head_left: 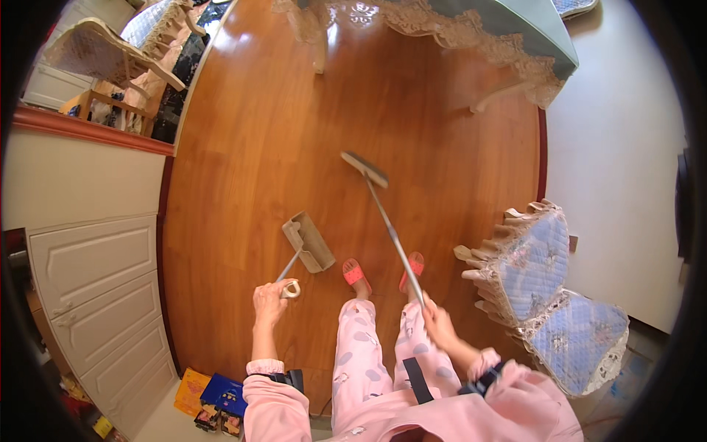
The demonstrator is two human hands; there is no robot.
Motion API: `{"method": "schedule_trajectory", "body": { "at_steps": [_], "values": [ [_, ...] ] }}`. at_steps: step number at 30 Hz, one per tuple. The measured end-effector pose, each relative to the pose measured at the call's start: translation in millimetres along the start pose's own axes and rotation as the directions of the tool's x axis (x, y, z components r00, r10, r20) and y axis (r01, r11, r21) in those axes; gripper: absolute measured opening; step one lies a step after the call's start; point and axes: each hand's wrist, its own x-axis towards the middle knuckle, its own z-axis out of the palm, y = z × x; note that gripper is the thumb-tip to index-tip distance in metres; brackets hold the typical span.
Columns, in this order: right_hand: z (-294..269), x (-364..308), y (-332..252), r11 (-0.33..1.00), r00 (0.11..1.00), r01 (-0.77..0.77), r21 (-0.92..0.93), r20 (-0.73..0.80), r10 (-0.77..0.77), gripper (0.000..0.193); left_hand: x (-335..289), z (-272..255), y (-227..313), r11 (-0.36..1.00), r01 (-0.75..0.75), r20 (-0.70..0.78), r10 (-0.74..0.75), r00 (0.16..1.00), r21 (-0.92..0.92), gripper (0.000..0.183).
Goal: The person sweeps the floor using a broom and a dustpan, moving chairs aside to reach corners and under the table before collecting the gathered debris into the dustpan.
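My left hand [269, 303] is closed round the upper end of a long-handled dustpan [317, 247], near its pale ring-shaped grip. The beige pan rests on the wooden floor, ahead and slightly left of my feet. In my right hand [440, 324] is the silver pole of a broom [374, 171], held in front of my right leg. The broom's pole slants forward and left, and its narrow grey-beige head touches or hovers just over the floor, farther out than the pan. A clear gap separates the broom head from the dustpan.
A lace-edged table [515, 44] stands on legs at the far side. To my right is a chair [530, 258] with blue quilted covers. White cabinet doors [103, 269] line the left, below a mirror [118, 74]. Blue and orange packages [221, 394] lie at lower left.
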Motion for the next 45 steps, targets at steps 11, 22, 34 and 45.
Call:
{"method": "schedule_trajectory", "body": {
  "at_steps": [11, 22, 34, 45],
  "values": [
    [31, 83, 16, 0.915, 0.984, 0.176, -0.364, 0.055, -0.167, 0.050, -3, 9, -4, 0.998, 0.057, -0.034, -0.056, 0.998, 0.039, 0.041],
    [-99, -30, 84, 0.622, 0.947, 0.204, -0.756, 0.314, 0.071, 0.073, 3, 8, -4, 1.000, 0.016, -0.034, -0.017, 0.999, -0.009, 0.039],
    [-78, -41, 84, 0.976, 0.993, -0.023, -0.214, -0.122, -0.004, 0.040, -16, -8, -9, 0.999, 0.045, 0.232, -0.047, 0.972, 0.013, 0.038],
    [46, 64, 92, 0.970, 0.905, -0.243, -0.026, -0.365, 0.217, 0.042, -1, 8, -20, 0.993, -0.074, 0.199, 0.055, 0.978, 0.088, 0.028]
  ]
}}
